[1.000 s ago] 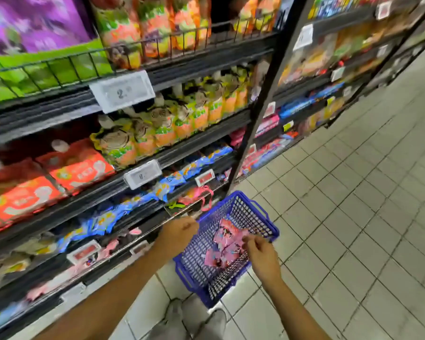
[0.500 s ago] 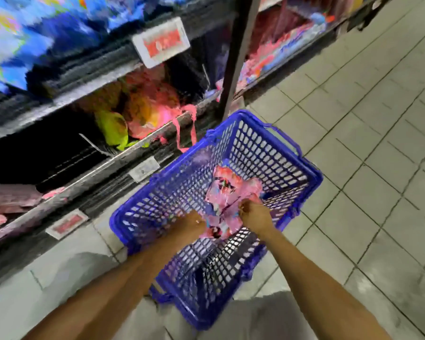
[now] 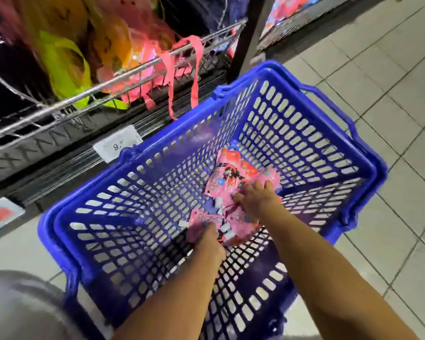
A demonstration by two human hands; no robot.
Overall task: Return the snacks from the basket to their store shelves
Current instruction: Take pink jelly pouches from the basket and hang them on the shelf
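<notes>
Both hands' grips around pink snack packets in basket

There is one blue basket. Inside it lies a small heap of pink snack packs; I can tell at least two, but they overlap and blur, so the full count is not clear. Two hands reach in, a left hand and a right hand. One white price tag hangs on the shelf edge.
</notes>
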